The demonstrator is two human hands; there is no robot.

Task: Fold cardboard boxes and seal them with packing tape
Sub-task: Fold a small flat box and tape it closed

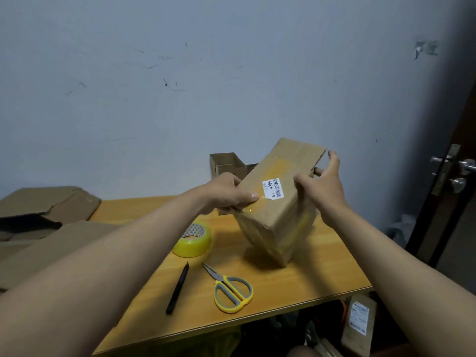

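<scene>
A brown cardboard box (277,210) with a white label and yellowish tape stands tilted on one lower corner on the wooden table (304,274). Its far flap sticks up and open. My left hand (228,193) grips the box's left upper edge, thumb on top by the label. My right hand (322,182) holds the right upper edge, with its fingers spread toward the open flap. A roll of yellow packing tape (192,239) lies flat on the table just left of the box.
Yellow-and-grey scissors (231,292) and a black pen-like tool (177,288) lie near the table's front. Flattened cardboard (43,222) is piled at the left. A small open box (226,163) stands by the wall. A door with metal handles (461,168) is at the right.
</scene>
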